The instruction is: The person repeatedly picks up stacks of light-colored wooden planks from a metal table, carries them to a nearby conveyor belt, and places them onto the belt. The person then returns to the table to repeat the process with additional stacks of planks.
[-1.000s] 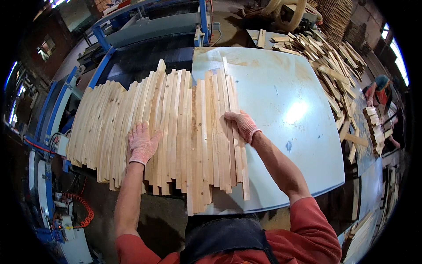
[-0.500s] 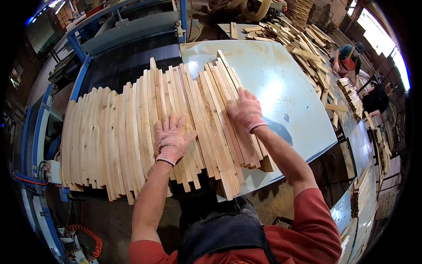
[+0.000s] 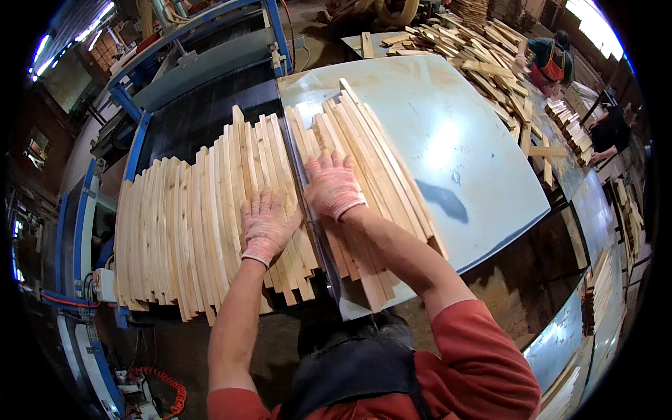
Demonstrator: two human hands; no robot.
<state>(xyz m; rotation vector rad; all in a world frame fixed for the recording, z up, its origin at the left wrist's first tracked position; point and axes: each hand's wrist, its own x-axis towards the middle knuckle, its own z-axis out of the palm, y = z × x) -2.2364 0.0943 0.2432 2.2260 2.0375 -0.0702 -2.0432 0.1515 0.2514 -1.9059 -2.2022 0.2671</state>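
A wide row of pale wooden strips lies side by side on the black belt of a blue-framed machine. A second, narrower batch of wooden strips rests on the smooth metal tabletop, with a narrow gap between the two groups. My left hand, in a pinkish knit glove, lies flat with fingers spread on the right part of the belt row. My right hand, gloved alike, is laid palm down with fingers extended over the left side of the tabletop batch. Neither hand wraps around a strip.
Blue machine rails border the belt at the far side. A loose heap of wooden strips covers a surface at the far right. Two people work there, one in a red apron. A coiled red hose hangs at lower left.
My right hand has moved left from the batch's right side to its left side. A gap now shows between the two groups of strips. My left hand stays on the belt row.
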